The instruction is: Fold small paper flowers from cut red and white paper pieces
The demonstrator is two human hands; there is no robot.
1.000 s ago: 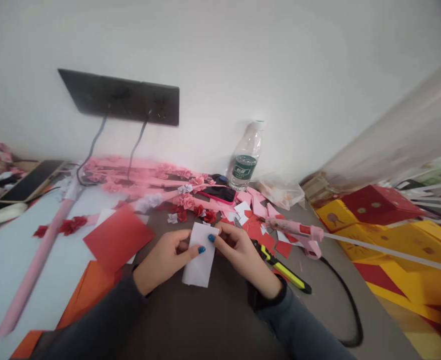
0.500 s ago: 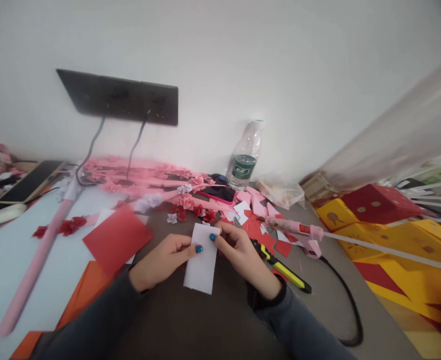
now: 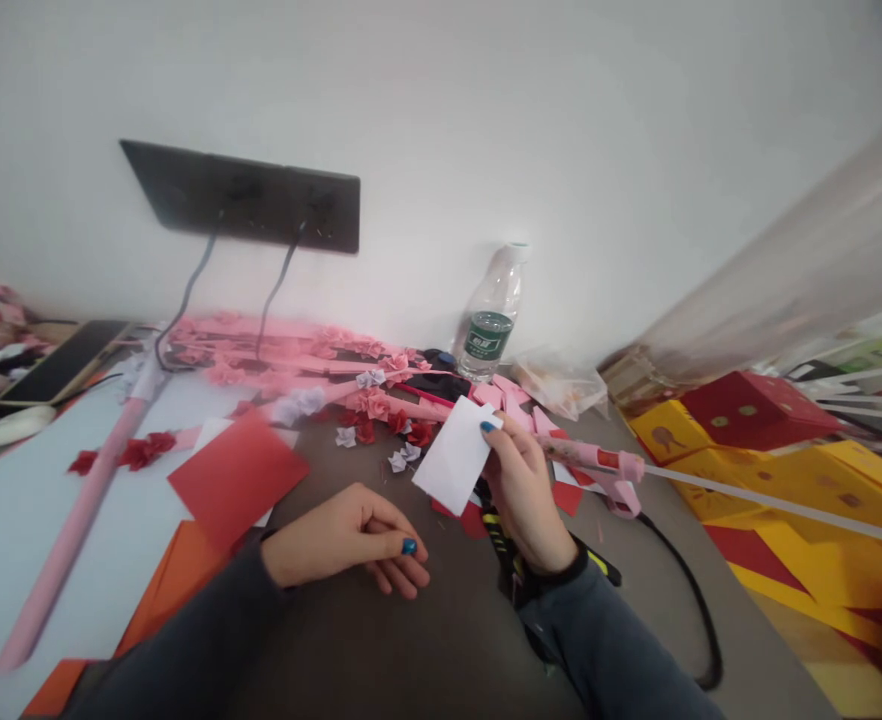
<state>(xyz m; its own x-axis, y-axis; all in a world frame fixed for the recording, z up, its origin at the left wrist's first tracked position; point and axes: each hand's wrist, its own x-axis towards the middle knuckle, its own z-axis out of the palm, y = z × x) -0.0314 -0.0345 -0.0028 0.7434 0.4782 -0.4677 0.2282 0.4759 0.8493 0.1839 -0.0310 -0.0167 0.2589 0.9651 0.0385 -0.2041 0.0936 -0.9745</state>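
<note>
Right hand (image 3: 527, 490) pinching flat, smooth white paper rectangle (image 3: 452, 455) above grey bench (image 3: 381, 650); left hand (image 3: 355, 548) half-curled, empty. Slim yellow-and-black tool (image 3: 607, 570) partly blocked by right wrist (image 3: 557, 558); pink glue gun (image 3: 622, 468) near. Crumpled-looking red paper flowers (image 3: 418, 433) beyond.

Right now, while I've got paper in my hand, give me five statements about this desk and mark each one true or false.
1. The right hand holds the white paper. True.
2. The left hand grips the red sheet. False: the sheet lies to the left of that hand, in which nothing shows.
3. The water bottle stands near the wall. True.
4. The bottle's label is orange. False: it is green.
5. The pink glue gun lies to the right of the white paper. True.
</note>
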